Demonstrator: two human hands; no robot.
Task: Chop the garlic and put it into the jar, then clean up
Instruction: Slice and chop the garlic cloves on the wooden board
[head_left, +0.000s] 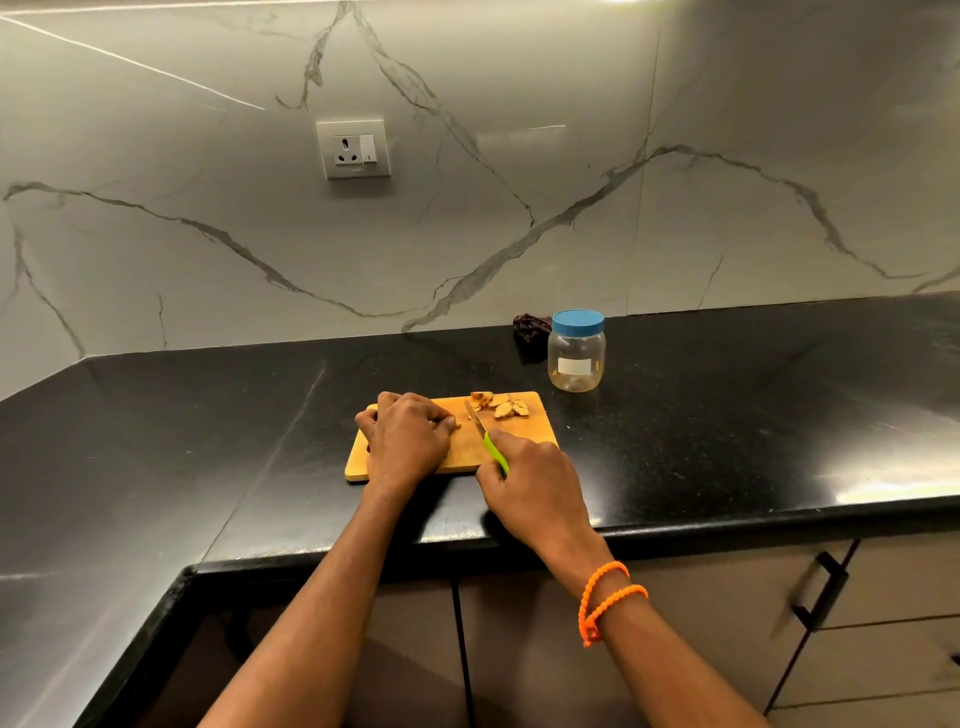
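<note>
Green-handled knife (488, 441) sits gripped in the right hand (530, 483), blade down on the wooden board (524, 434). The left hand (405, 441) curls its fingers (441, 420) to steady a clove; sliced garlic (501, 405) waits near the lidded jar (576, 351).

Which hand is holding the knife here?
The right hand, wearing the orange wristbands, grips the green-handled knife. The left hand rests curled on the cutting board.
</note>
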